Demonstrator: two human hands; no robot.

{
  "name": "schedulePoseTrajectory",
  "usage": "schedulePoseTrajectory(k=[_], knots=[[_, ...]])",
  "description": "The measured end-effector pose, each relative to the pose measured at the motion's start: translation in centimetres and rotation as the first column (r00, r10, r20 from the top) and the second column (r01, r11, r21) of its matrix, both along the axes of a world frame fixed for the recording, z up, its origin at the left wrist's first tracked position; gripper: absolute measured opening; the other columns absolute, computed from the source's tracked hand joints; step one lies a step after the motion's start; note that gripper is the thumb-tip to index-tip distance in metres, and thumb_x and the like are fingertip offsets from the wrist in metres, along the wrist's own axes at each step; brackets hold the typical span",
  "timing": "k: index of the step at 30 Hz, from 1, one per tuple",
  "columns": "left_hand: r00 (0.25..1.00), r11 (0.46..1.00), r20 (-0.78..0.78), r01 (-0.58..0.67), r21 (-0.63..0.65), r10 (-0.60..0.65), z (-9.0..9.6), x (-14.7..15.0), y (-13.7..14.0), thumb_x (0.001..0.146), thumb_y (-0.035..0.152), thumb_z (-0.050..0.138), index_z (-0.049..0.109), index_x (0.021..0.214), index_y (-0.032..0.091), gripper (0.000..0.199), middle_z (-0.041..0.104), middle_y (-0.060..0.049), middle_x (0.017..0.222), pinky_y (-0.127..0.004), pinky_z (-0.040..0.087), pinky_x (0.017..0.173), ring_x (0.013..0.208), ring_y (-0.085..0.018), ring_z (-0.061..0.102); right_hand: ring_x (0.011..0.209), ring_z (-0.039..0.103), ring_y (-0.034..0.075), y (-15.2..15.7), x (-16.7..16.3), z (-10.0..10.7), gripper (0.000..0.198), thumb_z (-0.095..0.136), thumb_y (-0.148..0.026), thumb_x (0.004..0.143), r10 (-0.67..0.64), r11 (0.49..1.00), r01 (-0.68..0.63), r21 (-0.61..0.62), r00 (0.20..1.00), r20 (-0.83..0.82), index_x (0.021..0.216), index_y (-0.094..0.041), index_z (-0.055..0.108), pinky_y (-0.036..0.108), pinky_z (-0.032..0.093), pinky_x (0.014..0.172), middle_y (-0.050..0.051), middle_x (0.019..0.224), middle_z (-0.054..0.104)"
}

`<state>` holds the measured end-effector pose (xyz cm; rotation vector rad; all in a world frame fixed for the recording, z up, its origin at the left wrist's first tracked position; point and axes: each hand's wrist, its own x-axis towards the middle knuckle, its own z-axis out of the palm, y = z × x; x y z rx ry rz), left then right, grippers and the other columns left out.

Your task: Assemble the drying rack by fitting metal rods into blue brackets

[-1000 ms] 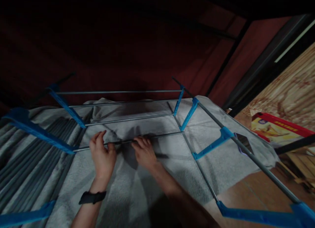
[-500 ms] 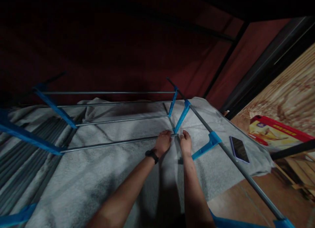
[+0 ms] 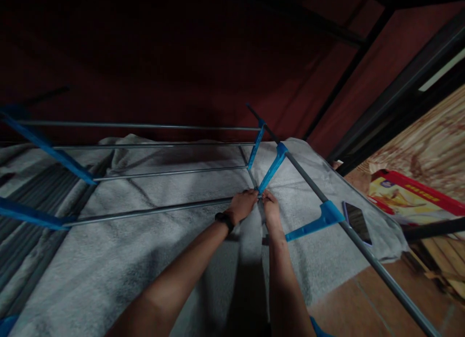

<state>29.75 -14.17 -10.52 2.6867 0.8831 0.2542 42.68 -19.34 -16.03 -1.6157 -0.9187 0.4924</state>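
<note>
Left hand (image 3: pixel 244 205) clamps the grey rod (image 3: pixel 152 211) at frame centre; right hand (image 3: pixel 271 206), its grip unclear, meets the blue bracket's (image 3: pixel 271 174) foot, where a crooked push could tip it.

Head-worn view looks forward and down, near above grey cloth (image 3: pixel 109 249), facing red wall (image 3: pixel 163 60).

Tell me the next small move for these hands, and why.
Probably ease the nearest crossbar toward the blue bracket, right hand bracing: the left hand is at the crossbar's right end, both hands close in at the bracket's foot, and the fingers hide whether the bar is seated.
</note>
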Motion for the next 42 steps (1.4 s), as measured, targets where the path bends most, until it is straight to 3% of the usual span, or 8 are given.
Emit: schedulePoseTrajectory(k=[5, 13, 20, 31, 42], knots=[[0.999, 0.999, -0.038, -0.037, -0.029, 0.036, 0.7, -0.1, 0.5, 0.102, 0.023, 0.042, 0.053, 0.129, 0.023, 0.029, 0.070, -0.009, 0.117, -0.033, 0.052, 0.087, 0.110, -0.023, 0.068, 0.109, 0.066, 0.021, -0.1, -0.1, 0.3, 0.045, 0.044, -0.030, 0.080, -0.032, 0.999, 0.031, -0.023, 0.999, -0.028, 0.114, -0.015, 0.069, 0.035, 0.048, 0.102, 0.010, 0.118, 0.072], [0.998, 0.998, -0.014, -0.054, -0.040, 0.054, 0.6, 0.0, 0.8, 0.101, 0.021, 0.042, 0.056, 0.126, 0.025, 0.029, 0.071, -0.007, 0.118, -0.031, 0.051, 0.086, 0.109, -0.022, 0.068, 0.112, 0.063, 0.020, -0.6, -1.1, 0.9, 0.051, 0.040, -0.016, 0.082, -0.008, 0.989, 0.036, -0.141, 0.981, 0.193, 0.127, -0.016, 0.064, 0.035, 0.046, 0.104, 0.010, 0.121, 0.070], [0.997, 0.997, 0.036, -0.060, -0.046, 0.062, 0.1, 0.1, 1.4, 0.099, 0.017, 0.044, 0.058, 0.128, 0.028, 0.034, 0.071, -0.004, 0.121, -0.032, 0.052, 0.087, 0.110, -0.022, 0.068, 0.123, 0.054, 0.023, -1.0, -1.6, 1.2, 0.061, 0.035, 0.000, 0.079, 0.052, 0.976, 0.062, -0.206, 0.861, 0.506, 0.135, -0.010, 0.057, 0.036, 0.041, 0.108, 0.017, 0.125, 0.063], [0.982, 0.978, 0.013, -0.189, -0.090, 0.191, -0.1, 0.5, 1.8, 0.100, 0.025, 0.043, 0.056, 0.137, 0.023, 0.039, 0.073, -0.011, 0.115, -0.035, 0.052, 0.090, 0.105, -0.025, 0.070, 0.117, 0.056, 0.023, -0.8, -2.1, 1.2, 0.065, 0.033, 0.002, 0.077, 0.016, 0.972, 0.099, -0.211, 0.874, 0.485, 0.135, -0.013, 0.058, 0.034, 0.042, 0.104, 0.015, 0.120, 0.062], [0.982, 0.980, 0.022, -0.183, -0.081, 0.186, 0.1, 0.2, 1.3, 0.100, 0.025, 0.044, 0.056, 0.138, 0.026, 0.040, 0.072, -0.009, 0.120, -0.035, 0.051, 0.090, 0.109, -0.025, 0.069, 0.104, 0.061, 0.024, -1.0, -3.1, 1.9, 0.063, 0.034, 0.004, 0.077, -0.055, 0.948, 0.198, -0.248, 0.871, 0.488, 0.131, -0.012, 0.063, 0.034, 0.045, 0.096, 0.015, 0.113, 0.064]])
